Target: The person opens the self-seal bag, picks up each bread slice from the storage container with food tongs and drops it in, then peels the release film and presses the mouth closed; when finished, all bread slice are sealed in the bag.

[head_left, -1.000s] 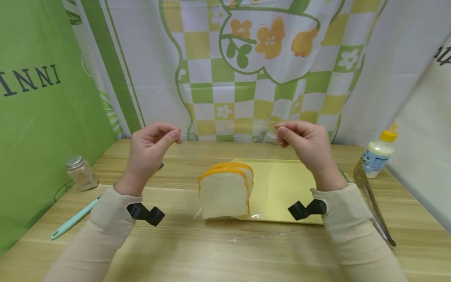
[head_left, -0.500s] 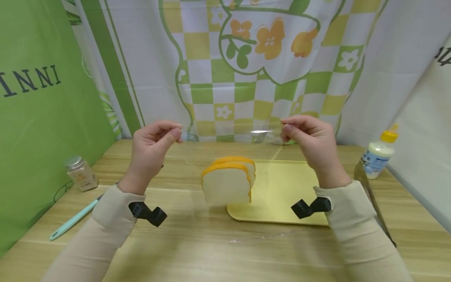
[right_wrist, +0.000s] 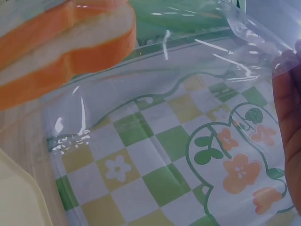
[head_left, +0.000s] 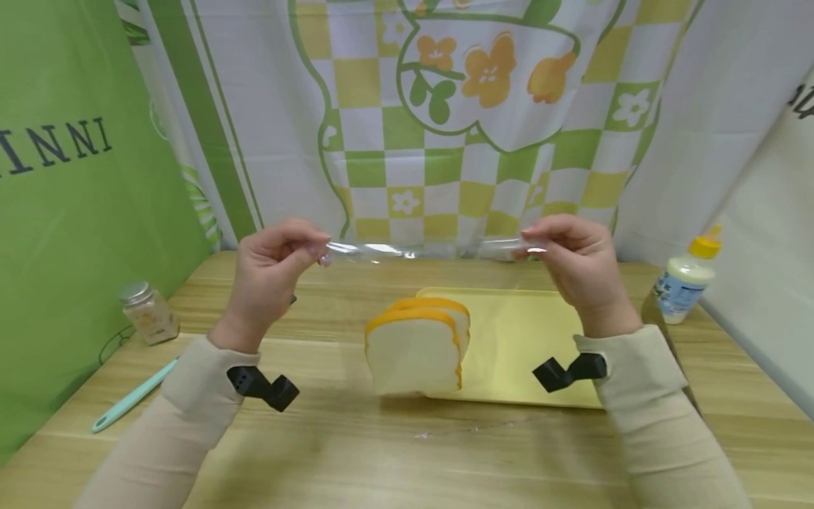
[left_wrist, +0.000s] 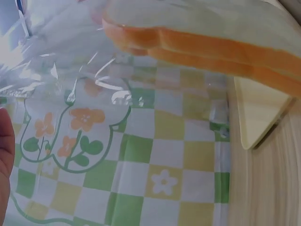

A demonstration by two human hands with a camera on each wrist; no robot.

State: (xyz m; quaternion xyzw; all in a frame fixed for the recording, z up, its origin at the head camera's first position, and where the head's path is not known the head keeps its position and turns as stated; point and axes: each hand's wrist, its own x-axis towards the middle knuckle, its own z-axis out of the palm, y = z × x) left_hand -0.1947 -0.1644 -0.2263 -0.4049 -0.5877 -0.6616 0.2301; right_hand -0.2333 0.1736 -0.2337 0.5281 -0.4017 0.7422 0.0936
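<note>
Near edge: bare wooden table (head_left: 394,452); both sleeves enter from here.

Mid: two bread slices (head_left: 416,346) stand together inside a clear plastic bag (head_left: 432,249), at the near-left corner of the yellow tray (head_left: 521,339). Whether they rest on the table or hang just above it cannot be told.

Above them: left hand (head_left: 270,276) and right hand (head_left: 575,265) each pinch one end of the bag's top edge, fingers curled, film pulled taut between them.

Judgement: bread is bagged; the mouth is gathered into a strip, so closing looks begun but not finished. No tie or clip seen.

Left: teal utensil (head_left: 130,396), spice jar (head_left: 148,311). Right: squeeze bottle (head_left: 683,279). Far: patterned curtain (head_left: 445,106).
</note>
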